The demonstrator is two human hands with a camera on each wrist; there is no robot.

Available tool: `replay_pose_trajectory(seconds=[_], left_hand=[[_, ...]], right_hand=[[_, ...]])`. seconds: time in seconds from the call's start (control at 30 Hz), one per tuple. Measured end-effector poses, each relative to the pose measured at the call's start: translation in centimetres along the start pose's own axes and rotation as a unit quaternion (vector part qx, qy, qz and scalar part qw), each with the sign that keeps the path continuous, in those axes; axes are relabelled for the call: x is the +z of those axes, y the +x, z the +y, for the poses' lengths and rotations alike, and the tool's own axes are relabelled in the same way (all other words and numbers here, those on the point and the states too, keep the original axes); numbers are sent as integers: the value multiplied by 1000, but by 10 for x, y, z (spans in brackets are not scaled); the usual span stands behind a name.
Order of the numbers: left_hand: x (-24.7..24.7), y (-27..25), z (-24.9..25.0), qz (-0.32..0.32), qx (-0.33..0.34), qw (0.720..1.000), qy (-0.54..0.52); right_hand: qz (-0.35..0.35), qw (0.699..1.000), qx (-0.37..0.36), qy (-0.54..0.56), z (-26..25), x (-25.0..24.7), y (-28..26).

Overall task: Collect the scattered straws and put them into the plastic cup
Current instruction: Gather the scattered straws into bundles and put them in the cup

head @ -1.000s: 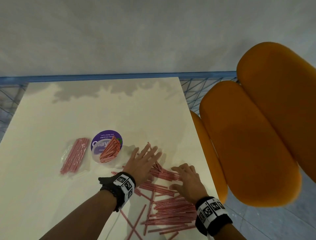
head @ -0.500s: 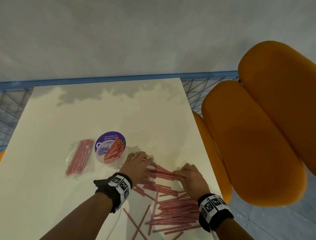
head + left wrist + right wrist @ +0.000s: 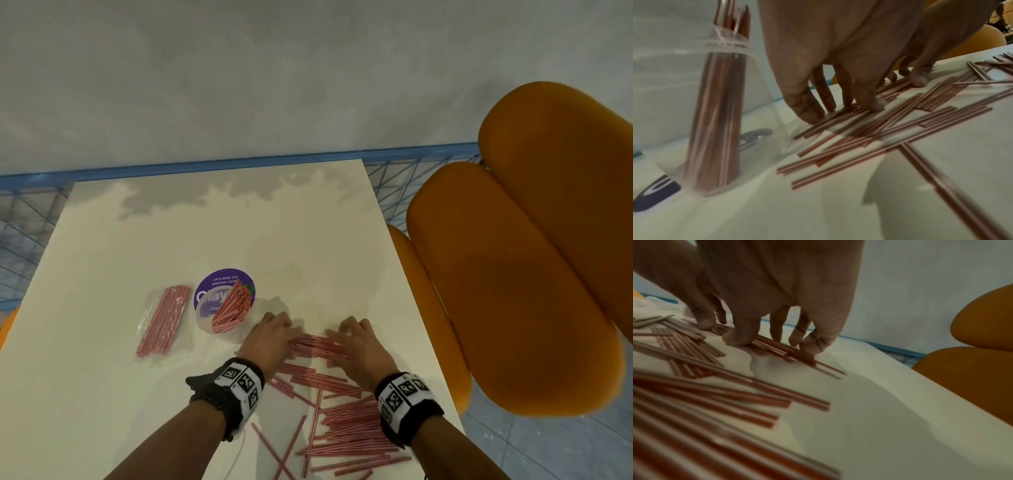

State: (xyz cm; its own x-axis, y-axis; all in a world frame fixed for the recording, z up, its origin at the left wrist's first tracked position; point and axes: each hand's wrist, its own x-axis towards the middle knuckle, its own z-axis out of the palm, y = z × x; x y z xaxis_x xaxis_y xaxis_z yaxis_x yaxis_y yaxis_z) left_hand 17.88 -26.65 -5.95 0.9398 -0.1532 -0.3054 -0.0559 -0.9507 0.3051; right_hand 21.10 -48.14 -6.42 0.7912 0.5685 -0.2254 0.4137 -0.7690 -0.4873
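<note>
A cream-white table fills the lower middle of the head view, its glossy top showing a grey mottled reflection near the far edge. A round purple sticker with white lettering lies flat on the tabletop left of centre. Just left of it lies a clear plastic bag of red-striped sticks, sealed and lying lengthwise. Beyond the table runs a blue rail with blue wire mesh below it, against a pale grey wall. At the right stand 2 rounded orange cushions of a chair, close beside the table's right edge.
</note>
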Motion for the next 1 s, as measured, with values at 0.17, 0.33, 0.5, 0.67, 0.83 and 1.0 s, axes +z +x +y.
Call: replay_pose_trajectory(seconds=[0.17,0.33,0.5,0.67,0.83,1.0], left_hand=[[-1,-2,10,29,-15,999,-32],[-4,-11,-5,8,-72,997,-23],[0,-7,7,-4,-57,997,-46],[-1,-4,19,-3,-40,997,-61],[-1,-6,13,-5,-67,997,-48],[6,-3,25,-4,-49,997,-66]], right_hand=[[52,995,81,-20,-5,-11,-10],[-13,970,242,21,26,-31,-42],[-41,981,182,55,9,-24,-25],[-12,979,179,97,2,-21,-19],[-28,967,242,78,9,-29,-21],[-4,975,203,90,-3,-20,-10]])
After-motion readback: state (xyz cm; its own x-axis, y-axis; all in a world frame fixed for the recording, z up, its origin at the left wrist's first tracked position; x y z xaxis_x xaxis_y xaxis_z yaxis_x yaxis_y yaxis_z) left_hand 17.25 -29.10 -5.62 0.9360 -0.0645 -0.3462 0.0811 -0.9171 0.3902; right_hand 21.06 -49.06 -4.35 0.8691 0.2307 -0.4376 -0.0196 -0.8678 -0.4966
